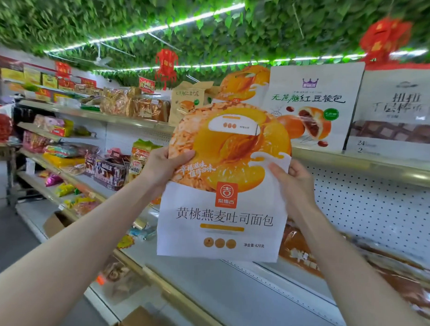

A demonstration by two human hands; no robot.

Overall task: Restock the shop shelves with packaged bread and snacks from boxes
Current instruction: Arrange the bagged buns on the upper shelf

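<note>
I hold a white and orange bag of yellow peach oat toast bread (223, 187) upright in front of the shelves, raised to about the height of the top shelf. My left hand (165, 166) grips its left edge, thumb on the front. My right hand (291, 182) pinches its right edge. Behind it on the top shelf (355, 159) stands a matching orange bag (246, 83), partly hidden. To its right stands a white bag of red bean buns (316, 103).
A white bag with brown squares (401, 113) stands at the top right. Bread loaves (135, 104) and snack packs (63, 152) fill the shelves to the left. Wrapped brown bread (301, 253) lies on the lower shelf at right. Cardboard boxes (56, 222) sit on the floor.
</note>
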